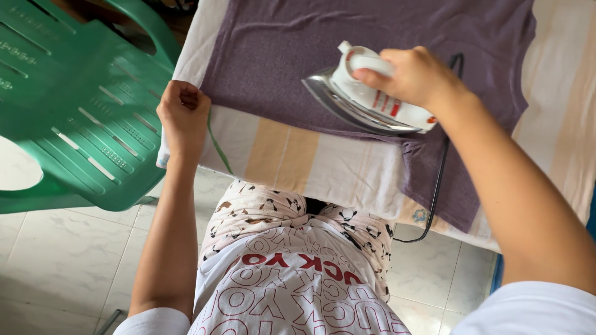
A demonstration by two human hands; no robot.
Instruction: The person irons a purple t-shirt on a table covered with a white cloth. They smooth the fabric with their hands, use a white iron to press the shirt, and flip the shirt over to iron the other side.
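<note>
The white plastic iron with a shiny metal plate (366,93) is tipped on its side on the purple cloth shirt (372,43), near the shirt's lower edge. There is one iron and one shirt. The right hand (413,74) is wrapped around the iron's handle, so most of the handle is hidden under the fingers. The left hand (184,111) is closed in a fist, pinching the near left corner of the shirt at the edge of the striped cream and tan cloth cover (310,161) that the shirt lies on. One thin black cord (437,186) runs down from behind the iron, over the shirt, and hangs past the cover's front edge; where it starts is hidden by the arm. The top of the shirt is cut off by the picture. One green plastic chair (81,111) stands just left of the cover, close to the left arm. White floor tiles (62,260) show below, with open room on the left.
</note>
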